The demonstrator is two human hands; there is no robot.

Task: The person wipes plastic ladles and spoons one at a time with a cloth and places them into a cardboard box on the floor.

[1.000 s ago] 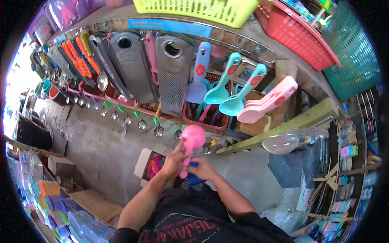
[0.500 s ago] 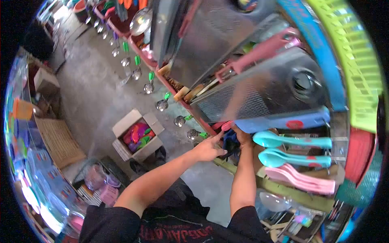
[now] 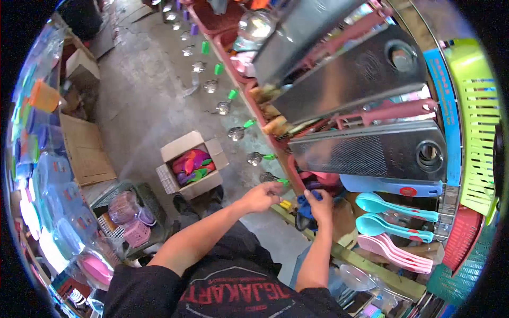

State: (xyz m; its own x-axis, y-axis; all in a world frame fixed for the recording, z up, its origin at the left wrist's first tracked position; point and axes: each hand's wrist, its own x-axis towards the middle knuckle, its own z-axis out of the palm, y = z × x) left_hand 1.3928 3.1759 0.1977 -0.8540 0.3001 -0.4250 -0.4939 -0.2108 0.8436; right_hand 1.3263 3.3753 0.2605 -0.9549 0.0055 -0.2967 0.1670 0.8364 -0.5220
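Observation:
My right hand (image 3: pixel 320 208) is closed around a crumpled dark-blue bundle (image 3: pixel 306 205), perhaps cloth; its exact kind I cannot make out. To the left of it, my left hand (image 3: pixel 260 198) holds nothing that I can see, its fingers apart and slightly blurred. A small yellow piece (image 3: pixel 286 205) shows between the two hands. Just beyond the left fingertips hangs a round metal strainer or ladle with a green handle (image 3: pixel 269 178). Above the bundle, a reddish bin (image 3: pixel 318 180) holds dark and pink items, partly hidden.
Metal graters (image 3: pixel 371 153) and turquoise spoons (image 3: pixel 374 225) hang at the right, above pink spoons (image 3: pixel 395 254). A carton (image 3: pixel 191 164) with colourful items stands on the floor by my feet. A dark crate (image 3: pixel 127 212) and stacked plastic goods (image 3: pixel 58 191) lie to the left.
My left hand has drawn back from the pink item in the bin. The right hand has moved lower with the blue bundle. The view has shifted, showing more graters.

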